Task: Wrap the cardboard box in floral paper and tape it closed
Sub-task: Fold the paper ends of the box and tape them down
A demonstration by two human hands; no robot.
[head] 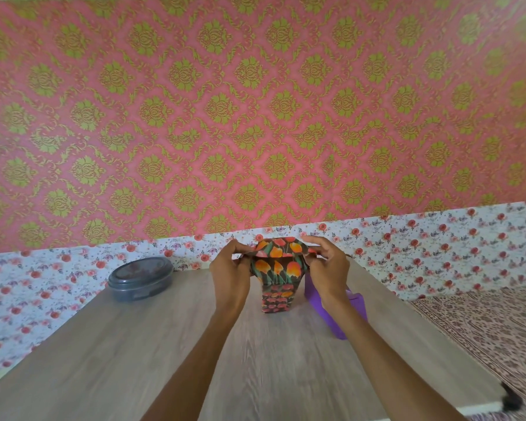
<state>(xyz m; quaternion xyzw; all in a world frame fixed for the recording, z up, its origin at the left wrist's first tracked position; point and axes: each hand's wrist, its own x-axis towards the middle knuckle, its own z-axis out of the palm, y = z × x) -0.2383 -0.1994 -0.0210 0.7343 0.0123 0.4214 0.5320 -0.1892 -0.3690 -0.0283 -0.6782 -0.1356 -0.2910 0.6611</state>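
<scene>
The box [278, 296] stands upright on the wooden table [164, 344], covered in dark floral paper [278, 262] with orange tulips; no bare cardboard shows. At its top end the paper flares out in loose flaps. My left hand [230, 273] pinches the left flap at the upper corner. On the other side, my right hand [327, 265] pinches the right flap. A purple tape dispenser [337, 317] lies just right of the box, partly hidden behind my right forearm.
A round grey lidded container [141, 278] sits at the table's back left. Rose-patterned paper [438, 247] lines the wall behind the table, under pink damask wallpaper. A patterned fabric surface [483, 329] lies to the right. A dark object [510, 399] sits at the table's right edge.
</scene>
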